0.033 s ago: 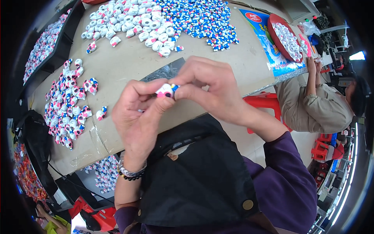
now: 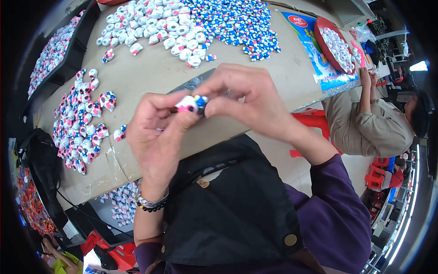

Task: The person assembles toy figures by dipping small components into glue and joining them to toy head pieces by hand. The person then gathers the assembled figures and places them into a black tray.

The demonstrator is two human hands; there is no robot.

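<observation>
My left hand (image 2: pixel 157 125) is closed round a small white and pink toy head (image 2: pixel 186 104) with a dark spot on it, pinched between thumb and fingers. Against the head's right side sits a small blue and yellow toy body (image 2: pixel 200 100). Thumb and bent fingers of my right hand (image 2: pixel 242 93) close on that blue piece, though their tips are blurred. Both hands are above the near part of the table. Left of them lies a heap of pink, white and blue toy figures (image 2: pixel 80 121), with one loose figure (image 2: pixel 119 133) beside it.
White heads (image 2: pixel 155 23) and blue pieces (image 2: pixel 237 23) cover the far side of the cardboard-topped table (image 2: pixel 150 71). A dark tray (image 2: pixel 77 41) of heads stands at the left. At the right are a red basin (image 2: pixel 319 45), a red stool (image 2: pixel 315 123) and a seated person (image 2: pixel 369 121).
The left hand has shifted slightly left with the toy head. More of the blue piece shows between the right hand's fingers, which have moved a little.
</observation>
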